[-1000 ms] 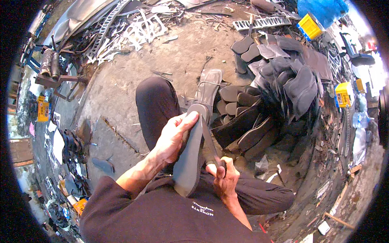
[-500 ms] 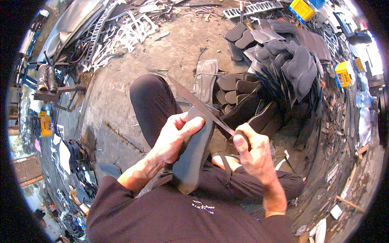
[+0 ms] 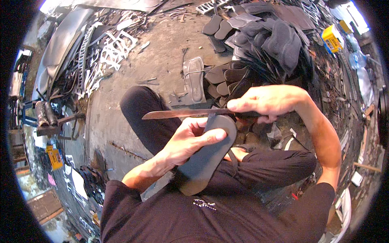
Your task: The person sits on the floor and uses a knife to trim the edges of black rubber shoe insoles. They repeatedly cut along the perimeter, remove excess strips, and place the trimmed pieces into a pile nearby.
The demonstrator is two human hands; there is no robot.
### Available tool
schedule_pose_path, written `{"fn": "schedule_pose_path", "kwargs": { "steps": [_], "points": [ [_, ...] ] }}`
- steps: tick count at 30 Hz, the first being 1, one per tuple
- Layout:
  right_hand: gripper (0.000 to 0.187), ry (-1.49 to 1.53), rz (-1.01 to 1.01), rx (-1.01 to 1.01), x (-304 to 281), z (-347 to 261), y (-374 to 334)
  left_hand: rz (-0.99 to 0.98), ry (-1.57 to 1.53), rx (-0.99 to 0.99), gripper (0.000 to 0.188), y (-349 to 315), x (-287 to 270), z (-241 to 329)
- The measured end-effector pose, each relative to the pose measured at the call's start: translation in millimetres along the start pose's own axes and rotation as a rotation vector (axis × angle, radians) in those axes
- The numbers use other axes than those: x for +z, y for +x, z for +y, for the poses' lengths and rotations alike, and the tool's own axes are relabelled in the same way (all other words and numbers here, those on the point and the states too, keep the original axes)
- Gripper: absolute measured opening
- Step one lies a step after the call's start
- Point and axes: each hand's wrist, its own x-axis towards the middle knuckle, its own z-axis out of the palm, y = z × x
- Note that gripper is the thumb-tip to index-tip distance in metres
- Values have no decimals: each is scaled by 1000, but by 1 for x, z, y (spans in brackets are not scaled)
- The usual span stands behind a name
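My left hand [image 3: 192,139] is closed around a grey shoe sole [image 3: 204,162], thumb pressed on its upper face. The sole slants across my lap, its lower end against my dark shirt. My right hand [image 3: 267,101] grips a long knife [image 3: 182,114] by its handle, which the fingers mostly hide. The blade lies almost level, pointing left, across the sole's far end. A small dark strip stands up there by the blade; whether it is joined to the sole I cannot tell.
Beyond my hands, a clear sole-shaped template [image 3: 193,79] lies on the floor beside several stacked soles [image 3: 237,75]. A big heap of dark cut sole pieces [image 3: 279,44] rises at the far right. White offcuts [image 3: 117,48] lie far left. A metal stand [image 3: 52,121] is at left.
My right hand has moved up and the knife has swung from a steep slant to nearly level, at the sole's far end. The left hand still holds the sole, now tilted further right.
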Motion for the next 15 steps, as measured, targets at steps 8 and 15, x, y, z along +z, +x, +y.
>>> {"fn": "schedule_pose_path", "kwargs": {
  "steps": [8,15],
  "points": [
    [65,879,723,-494,66,62,37,761,-245,712,21,37,-51,9],
    [35,410,1302,-537,178,22,99,688,-368,548,28,49,-23,-13]
  ]
}}
